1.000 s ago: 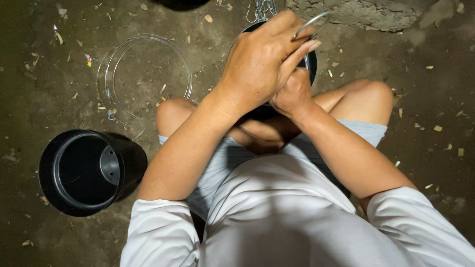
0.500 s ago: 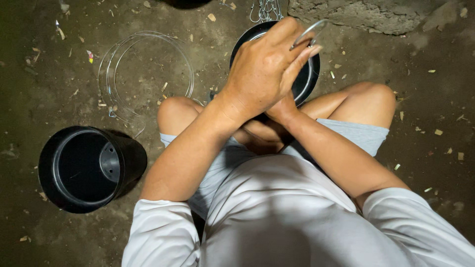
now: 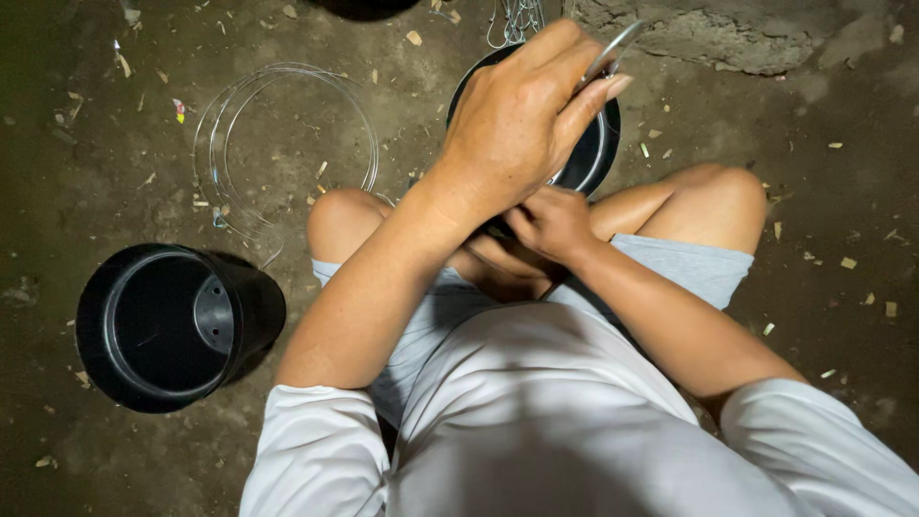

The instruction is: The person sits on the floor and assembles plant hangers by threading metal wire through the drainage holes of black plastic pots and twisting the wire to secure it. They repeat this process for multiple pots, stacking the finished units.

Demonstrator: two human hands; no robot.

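**Left hand slides off the pot, right hand comes into sight**

Shifted a little toward seven o'clock, the left hand (image 3: 522, 124) now lies lower over the black pot (image 3: 584, 158) between the knees, and the right hand (image 3: 553, 222), which was tucked beneath it half a second ago, shows plainly at the pot's near rim. The left hand is curled narrow, pinching a thin metal wire (image 3: 613, 53) that sticks out toward one o'clock. The right hand is closed down at the rim; I think it grips the pot's edge, though the left wrist hides the fingers. The pot itself has not moved. So the work on the rim goes on, grip merely reset.

At nine o'clock from the person, a second black pot (image 3: 168, 325) lies on its side on the dirt floor (image 3: 823, 287), untouched. Loose coils of wire (image 3: 287, 144) rest at eleven o'clock.
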